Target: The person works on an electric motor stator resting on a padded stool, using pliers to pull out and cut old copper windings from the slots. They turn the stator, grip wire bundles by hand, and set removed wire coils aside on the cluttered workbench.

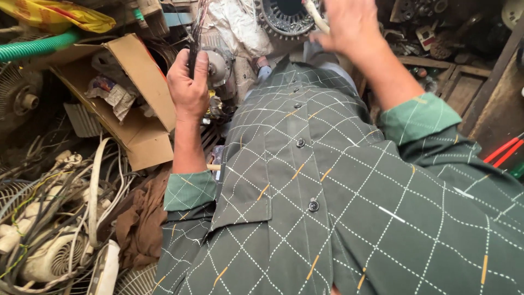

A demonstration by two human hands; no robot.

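**A:** Head view, looking straight down the front of a green checked shirt (pixel 338 196). What's each hand on?

**B:** Left hand (pixel 188 82) is up at the far left of the chest, fingers (pixel 201 61) closed round a dark bundle of wires (pixel 195 33) that runs up and away from the fist toward the top edge. Grip looks firm, thumb side facing us.

**A:** And the right?

**B:** Right hand (pixel 349 24) is raised at the far middle, a bit blurred. Its fingers are curled round a pale cord (pixel 315 13) that pokes out to the left of the hand. Can't tell how tight.

**A:** So the wires are where, exactly?

**B:** In the left fist, in front of a grey motor (pixel 218 65) that sits just right of the hand. Past that, at the far edge, there's a round toothed stator (pixel 284 19), just left of the right hand.

**A:** Rest of the pile?

**B:** Open cardboard box (pixel 139 104) just left of the left hand, a green hose (pixel 38 46) far left, a tangle of white cables (pixel 65 196) near left, a brown rag (pixel 142 218) beside the left sleeve, and red-handled tools (pixel 505 152) at the right edge.
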